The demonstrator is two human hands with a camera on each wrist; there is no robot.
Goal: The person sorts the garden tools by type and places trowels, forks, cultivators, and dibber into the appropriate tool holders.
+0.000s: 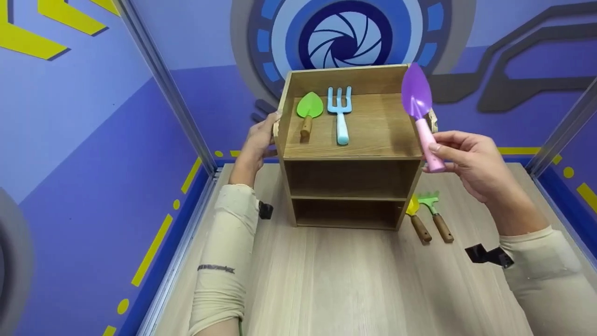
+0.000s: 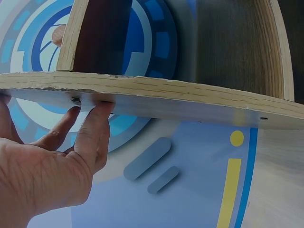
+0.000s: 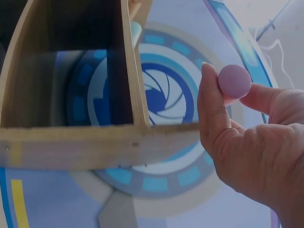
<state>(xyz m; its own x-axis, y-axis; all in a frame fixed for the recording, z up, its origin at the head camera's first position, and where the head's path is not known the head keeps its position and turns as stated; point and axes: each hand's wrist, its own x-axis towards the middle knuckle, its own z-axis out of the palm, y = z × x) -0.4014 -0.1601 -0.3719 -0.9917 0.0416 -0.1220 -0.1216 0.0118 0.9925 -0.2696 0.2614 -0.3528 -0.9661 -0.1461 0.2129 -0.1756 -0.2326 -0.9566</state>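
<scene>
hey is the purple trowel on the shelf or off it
Off: the right hand pinches the purple trowel by its pink handle, whose end shows beside the shelf in the right wrist view.

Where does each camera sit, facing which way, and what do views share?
Head: on the head, facing forward and down at the wooden shelf; both forearms, left hand, right hand show.
Left wrist: on that wrist, facing the shelf's left side; left hand shows, fingers touching it.
Right wrist: on that wrist, facing the shelf's right side; right hand shows, pinching the trowel's handle.
Head and right wrist share that handle.
</scene>
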